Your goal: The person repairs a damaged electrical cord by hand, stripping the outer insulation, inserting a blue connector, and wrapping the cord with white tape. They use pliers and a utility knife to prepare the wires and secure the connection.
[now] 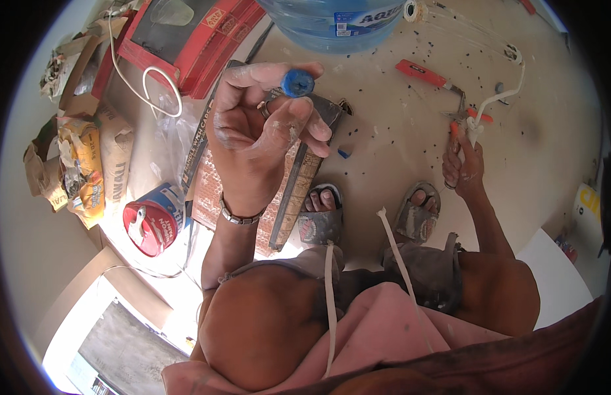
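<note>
Left hand point(256, 125): kinda dusty, thumb and forefinger pinching the blue piece
Blue piece: small, rounded, hollow-looking blue lump point(298, 83), held at 12 o'clock
Right hand point(466, 166): just before 3 o'clock, fingers wrapped round an orange-handled metal hand tool point(454, 129)
Floor stuff: loose blue scrap point(345, 152) between 1 and 2 o'clock, red-handled tool point(420, 72) further out that way
Also around: big clear-blue plastic water bottle point(312, 29) near 12, red-lidded round paint can point(150, 227) just before 9
</note>
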A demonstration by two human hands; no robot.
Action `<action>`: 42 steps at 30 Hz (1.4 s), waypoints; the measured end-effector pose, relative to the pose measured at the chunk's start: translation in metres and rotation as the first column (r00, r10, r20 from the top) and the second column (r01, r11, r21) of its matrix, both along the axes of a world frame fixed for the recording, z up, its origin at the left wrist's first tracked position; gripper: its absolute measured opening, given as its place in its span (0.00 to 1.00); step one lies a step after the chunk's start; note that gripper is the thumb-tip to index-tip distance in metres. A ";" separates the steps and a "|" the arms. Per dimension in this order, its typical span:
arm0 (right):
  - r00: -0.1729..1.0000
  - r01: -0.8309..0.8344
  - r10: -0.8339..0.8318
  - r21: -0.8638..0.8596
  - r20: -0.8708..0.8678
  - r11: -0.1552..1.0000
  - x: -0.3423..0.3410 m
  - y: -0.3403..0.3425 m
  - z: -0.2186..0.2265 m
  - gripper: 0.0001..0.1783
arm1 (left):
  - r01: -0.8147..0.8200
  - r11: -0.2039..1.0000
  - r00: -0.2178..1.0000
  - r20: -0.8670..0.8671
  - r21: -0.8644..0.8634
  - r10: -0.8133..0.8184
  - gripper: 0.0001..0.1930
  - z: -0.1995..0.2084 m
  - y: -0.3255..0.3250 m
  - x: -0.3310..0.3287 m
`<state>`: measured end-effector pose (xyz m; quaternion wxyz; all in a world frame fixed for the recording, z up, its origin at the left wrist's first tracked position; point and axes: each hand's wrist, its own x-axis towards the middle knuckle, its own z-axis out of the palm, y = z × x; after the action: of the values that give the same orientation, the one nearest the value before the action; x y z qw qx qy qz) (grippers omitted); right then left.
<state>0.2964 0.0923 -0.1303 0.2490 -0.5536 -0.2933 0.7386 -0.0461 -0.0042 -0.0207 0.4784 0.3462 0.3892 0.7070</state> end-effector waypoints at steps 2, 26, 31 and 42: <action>0.997 0.071 -0.072 -0.062 -0.019 0.996 -0.003 0.004 -0.004 0.22 | 0.042 0.999 0.999 0.023 -0.006 -0.041 0.18 -0.007 0.001 0.000; 0.248 -0.755 0.140 0.100 0.959 0.648 0.050 0.035 -0.075 0.21 | 0.562 0.689 0.812 0.467 -0.458 -0.351 0.21 -0.026 0.006 0.005; 0.361 -0.507 0.265 -0.050 0.894 0.860 0.113 0.034 -0.072 0.19 | 0.572 0.794 0.659 0.692 -0.208 -0.294 0.23 -0.052 -0.008 0.024; 0.688 -0.648 0.377 0.291 0.620 0.703 0.007 0.030 0.089 0.18 | 0.462 0.870 0.683 0.695 -0.173 -0.225 0.20 -0.079 -0.031 0.022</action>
<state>0.3029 0.1219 -0.0417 0.0668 -0.5388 -0.6733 0.5019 -0.0240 -0.0347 -0.1002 0.7607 0.0580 0.2377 0.6013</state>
